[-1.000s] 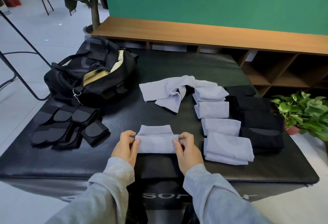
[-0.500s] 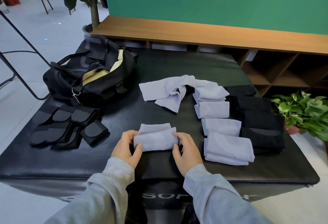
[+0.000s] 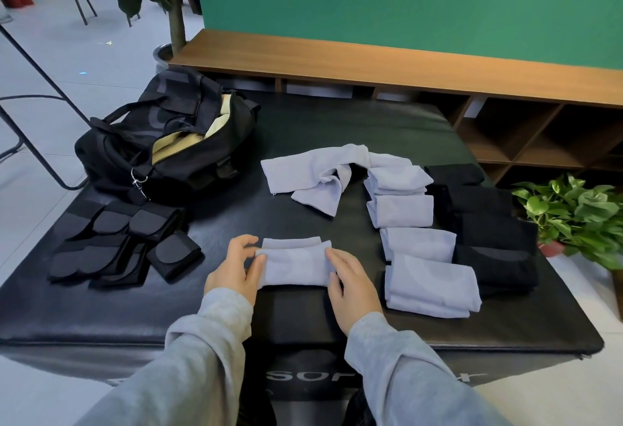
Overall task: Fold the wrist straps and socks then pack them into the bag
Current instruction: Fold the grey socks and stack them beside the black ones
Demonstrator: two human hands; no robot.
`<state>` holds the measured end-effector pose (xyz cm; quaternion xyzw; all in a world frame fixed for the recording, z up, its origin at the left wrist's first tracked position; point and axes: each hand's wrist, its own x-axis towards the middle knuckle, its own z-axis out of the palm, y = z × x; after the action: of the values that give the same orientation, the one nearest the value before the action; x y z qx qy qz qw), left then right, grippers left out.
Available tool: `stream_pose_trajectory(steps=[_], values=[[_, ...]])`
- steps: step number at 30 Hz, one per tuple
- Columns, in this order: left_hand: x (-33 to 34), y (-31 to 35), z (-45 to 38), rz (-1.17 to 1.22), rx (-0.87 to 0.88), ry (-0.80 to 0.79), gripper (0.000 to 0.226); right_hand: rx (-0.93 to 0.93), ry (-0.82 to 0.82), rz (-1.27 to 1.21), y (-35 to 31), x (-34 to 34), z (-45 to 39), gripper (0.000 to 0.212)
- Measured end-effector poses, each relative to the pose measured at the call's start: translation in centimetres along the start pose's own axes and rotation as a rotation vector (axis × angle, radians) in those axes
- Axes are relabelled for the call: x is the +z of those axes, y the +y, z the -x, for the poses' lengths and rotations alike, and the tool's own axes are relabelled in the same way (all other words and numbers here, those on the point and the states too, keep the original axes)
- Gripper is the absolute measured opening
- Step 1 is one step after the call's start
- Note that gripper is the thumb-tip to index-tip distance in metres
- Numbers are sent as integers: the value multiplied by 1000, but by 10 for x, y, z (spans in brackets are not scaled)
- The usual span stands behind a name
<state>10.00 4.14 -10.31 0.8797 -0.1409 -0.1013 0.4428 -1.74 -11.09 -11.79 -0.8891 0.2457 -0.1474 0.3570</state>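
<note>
Black padding (image 3: 337,129) is lying under everything I'm watching. Folded black wrist straps (image 3: 124,243) are sitting far left, below the open black bag (image 3: 161,145). My left hand (image 3: 232,270) is pinching the left end of the folded lavender sock (image 3: 293,262), while my right hand (image 3: 350,285) is pressing its right end with fingers together. Folded lavender socks (image 3: 418,243) are lining up further right, with black socks (image 3: 488,223) beside them.
</note>
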Motion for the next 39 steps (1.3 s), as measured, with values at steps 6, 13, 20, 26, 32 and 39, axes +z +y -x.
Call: stream_pose_trajectory(steps=[6, 13, 20, 26, 32, 39], values=[[1, 4, -6, -3, -59, 24, 15, 24, -32, 29, -3, -1, -1, 44], [-1, 9, 2, 84, -79, 40, 21, 92, -22, 9, -9, -5, -2, 38], [0, 3, 8, 243, 92, 47, 24, -202, 75, 99, -4, 1, 7, 32], [1, 1, 4, 343, 53, 44, 45, -164, -34, 131, -4, 0, 6, 42], [5, 0, -5, 157, 94, 45, 38, -105, -72, 213, -8, 0, -2, 45], [8, 6, -11, -94, 13, -5, 39, 30, -69, 164, -15, -3, -2, 43]])
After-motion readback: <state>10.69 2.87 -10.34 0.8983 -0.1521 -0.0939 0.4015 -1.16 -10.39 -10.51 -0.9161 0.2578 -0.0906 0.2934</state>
